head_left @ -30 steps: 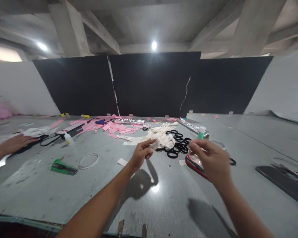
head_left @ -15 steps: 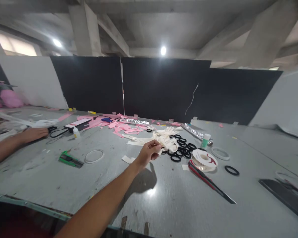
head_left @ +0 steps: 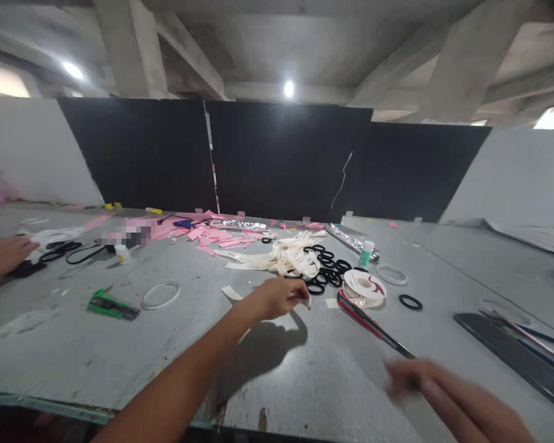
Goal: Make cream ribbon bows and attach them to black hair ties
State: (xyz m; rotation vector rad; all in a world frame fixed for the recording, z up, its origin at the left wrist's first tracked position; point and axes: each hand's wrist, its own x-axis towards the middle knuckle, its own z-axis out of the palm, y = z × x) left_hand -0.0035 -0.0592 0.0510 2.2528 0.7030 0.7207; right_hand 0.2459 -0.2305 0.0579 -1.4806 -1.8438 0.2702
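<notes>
Returned right hand (head_left: 409, 376) blurs, fingers unclear; left hand (head_left: 281, 297) pinches pale strip (head_left: 309, 302) near illegibly printed ribbon (head_left: 295, 253).

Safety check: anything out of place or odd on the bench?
Yes: the red cutter lies with its blade out, pointing toward the right hand, a likely cut risk. White ribbon sits in a loose tangle; pink scraps are strewn about.

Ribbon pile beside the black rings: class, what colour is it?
The ribbon pile is cream or off-white, seen best in the head view.
</notes>
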